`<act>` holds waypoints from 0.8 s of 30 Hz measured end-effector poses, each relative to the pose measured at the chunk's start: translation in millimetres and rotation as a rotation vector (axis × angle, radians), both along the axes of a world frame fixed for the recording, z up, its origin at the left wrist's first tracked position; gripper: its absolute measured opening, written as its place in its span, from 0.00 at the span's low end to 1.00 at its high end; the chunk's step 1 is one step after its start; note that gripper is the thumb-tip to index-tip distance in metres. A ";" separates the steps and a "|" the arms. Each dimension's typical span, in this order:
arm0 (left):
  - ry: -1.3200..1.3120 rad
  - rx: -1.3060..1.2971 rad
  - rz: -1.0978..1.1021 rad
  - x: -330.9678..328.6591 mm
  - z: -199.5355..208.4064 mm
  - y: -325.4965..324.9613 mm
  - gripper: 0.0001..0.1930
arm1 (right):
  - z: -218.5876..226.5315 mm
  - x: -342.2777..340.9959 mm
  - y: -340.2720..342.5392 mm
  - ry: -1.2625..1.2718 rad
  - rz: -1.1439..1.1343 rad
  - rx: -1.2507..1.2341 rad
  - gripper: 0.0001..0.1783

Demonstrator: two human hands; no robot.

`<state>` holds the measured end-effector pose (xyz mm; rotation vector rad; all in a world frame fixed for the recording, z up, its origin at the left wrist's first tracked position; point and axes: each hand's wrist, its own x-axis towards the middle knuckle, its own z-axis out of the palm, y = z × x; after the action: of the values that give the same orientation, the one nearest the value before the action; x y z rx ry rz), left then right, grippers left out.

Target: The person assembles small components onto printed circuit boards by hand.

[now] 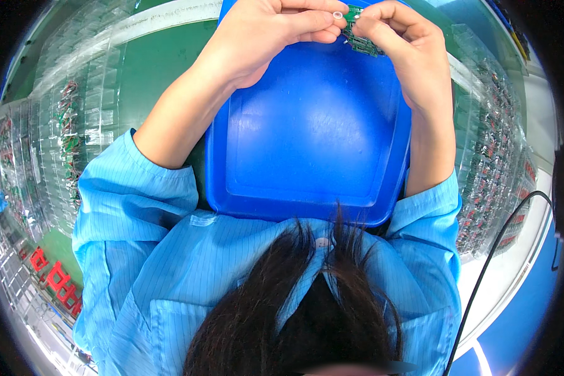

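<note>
At the top of the view, both hands meet over the far end of a blue plastic tray (307, 144). My right hand (413, 47) is closed, with thumb and fingers pinching a small green circuit board (363, 45). The board is tilted, and its upper part is partly hidden by the fingers. My left hand (269, 31) is closed in a pinch at the board's left edge. A small white ring-shaped piece (337, 15) shows between its fingertips. Whether those fingertips also touch the board I cannot tell.
A green work surface (163, 69) lies under the tray. Clear plastic trays (69, 125) with wired parts stand at left, and more filled trays (492, 144) at right. Red frames (56, 279) sit at lower left. A black cable (498, 235) curves down the right side.
</note>
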<state>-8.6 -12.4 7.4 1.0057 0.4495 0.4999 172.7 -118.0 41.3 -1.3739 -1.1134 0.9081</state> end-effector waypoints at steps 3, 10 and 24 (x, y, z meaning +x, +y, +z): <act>0.016 0.156 0.033 -5.3 -8.6 7.2 0.12 | -1.1 -6.5 2.2 -0.224 -0.017 0.059 0.03; -0.087 -0.089 -0.046 0.4 -2.0 2.4 0.11 | -10.8 -0.4 0.5 -0.541 -0.092 0.223 0.04; 0.034 0.253 0.114 3.5 8.2 -12.3 0.09 | 19.6 -31.0 -9.2 -0.942 -0.169 0.260 0.02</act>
<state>-5.1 -24.7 15.6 1.2379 0.4838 0.6540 141.7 -127.2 60.9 -1.6736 -1.6931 -0.0717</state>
